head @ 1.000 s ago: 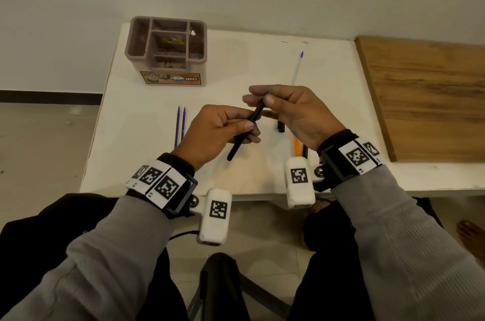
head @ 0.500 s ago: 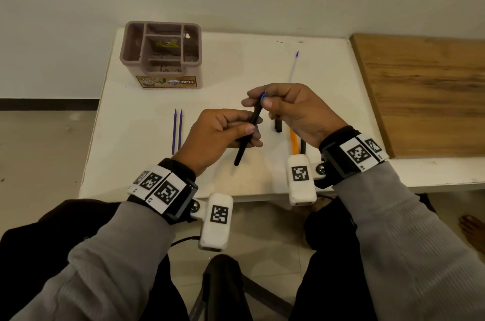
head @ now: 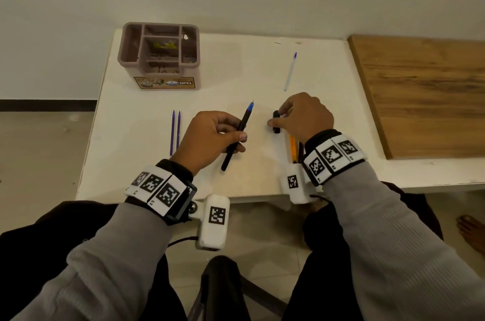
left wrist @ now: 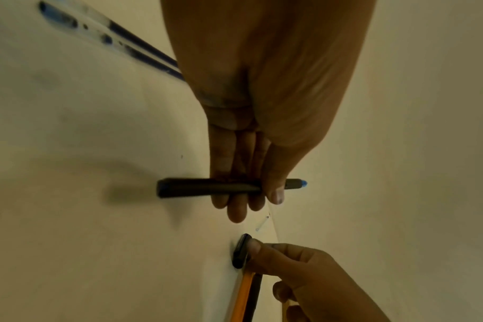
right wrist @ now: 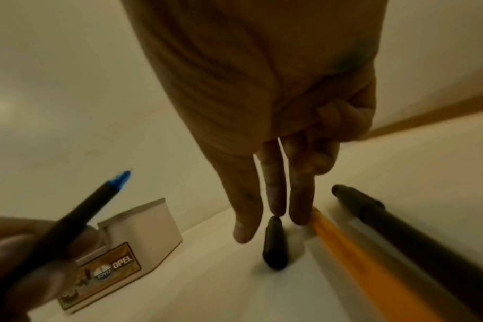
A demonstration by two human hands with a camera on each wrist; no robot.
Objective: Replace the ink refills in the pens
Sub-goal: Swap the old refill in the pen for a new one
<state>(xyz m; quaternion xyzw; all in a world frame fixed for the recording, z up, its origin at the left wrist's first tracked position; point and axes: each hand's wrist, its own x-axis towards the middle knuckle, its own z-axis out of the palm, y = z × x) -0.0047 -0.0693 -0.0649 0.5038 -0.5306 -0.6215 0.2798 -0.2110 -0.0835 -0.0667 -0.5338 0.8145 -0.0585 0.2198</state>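
My left hand (head: 217, 137) grips a black pen barrel (head: 237, 134) above the white table (head: 236, 63). A blue refill tip (head: 250, 106) sticks out of its far end; the same barrel (left wrist: 207, 187) shows in the left wrist view. My right hand (head: 301, 118) is down on the table to the right, fingers fairly straight around a short black pen cap (head: 276, 126). A fingertip touches the cap (right wrist: 274, 244), and the thumb stands just beside it. Two purple refills (head: 175, 131) lie left of my left hand. A clear refill (head: 290, 71) lies further back.
An orange pen (head: 292, 148) and a black pen (head: 300, 150) lie under my right wrist. A brown desk organizer (head: 160, 55) stands at the back left. A wooden board (head: 420, 95) covers the table's right side. The front table edge runs just behind both wrists.
My right hand has let go of the pen's tip end and dropped to the black cap on the table. The left hand keeps the barrel, now tilted with the blue tip showing.
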